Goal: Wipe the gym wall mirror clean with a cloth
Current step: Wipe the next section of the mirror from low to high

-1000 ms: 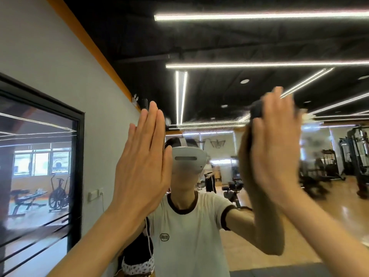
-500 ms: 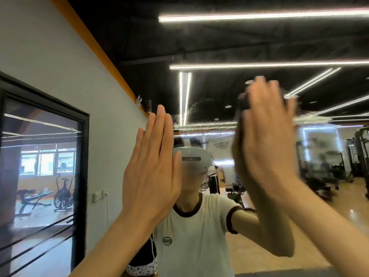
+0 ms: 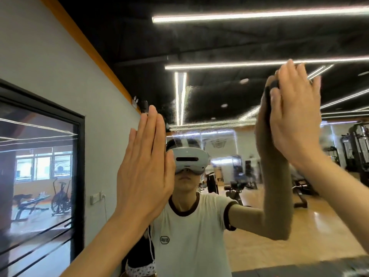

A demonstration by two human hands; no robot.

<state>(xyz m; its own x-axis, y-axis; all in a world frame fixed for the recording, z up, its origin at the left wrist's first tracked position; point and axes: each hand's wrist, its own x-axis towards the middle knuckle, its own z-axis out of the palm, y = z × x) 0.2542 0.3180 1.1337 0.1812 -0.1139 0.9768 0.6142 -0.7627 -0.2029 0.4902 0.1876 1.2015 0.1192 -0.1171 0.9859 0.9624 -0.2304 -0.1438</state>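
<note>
- Our right-hand fingers [image 3: 287, 80] are straight and held together, flat against a dark cloth [image 3: 272, 87], only a sliver of which shows past the fingers at their left edge.
- Our right hand [image 3: 293, 120] presses that cloth against the wall mirror [image 3: 219, 96], high up on the right, at the level of the reflected ceiling lights.
- Our left-hand fingers [image 3: 151, 132] are also straight and close together, pointing upward; they hold nothing.
- Our left hand [image 3: 143, 172] lies flat with its palm toward the glass, lower than the right hand and left of centre; we cannot tell whether it truly touches the mirror or sits just off it.
- Both our forearms rise from the bottom edge, the left from lower left, the right from the right side.
- A faint hazy smear [image 3: 199, 124] spreads across the mirror between the two hands.
- In the mirror, between our hands, stands our reflection [image 3: 191, 232]: a white shirt with dark trim and a white headset [image 3: 189, 161] over the eyes.
- Behind the reflection we see gym machines [image 3: 357, 148] and a glossy wooden floor [image 3: 311, 232].
- On the left runs a grey wall [image 3: 50, 56] with an orange strip along its top, a dark-framed window [image 3: 40, 176] and a wall socket [image 3: 96, 197].
</note>
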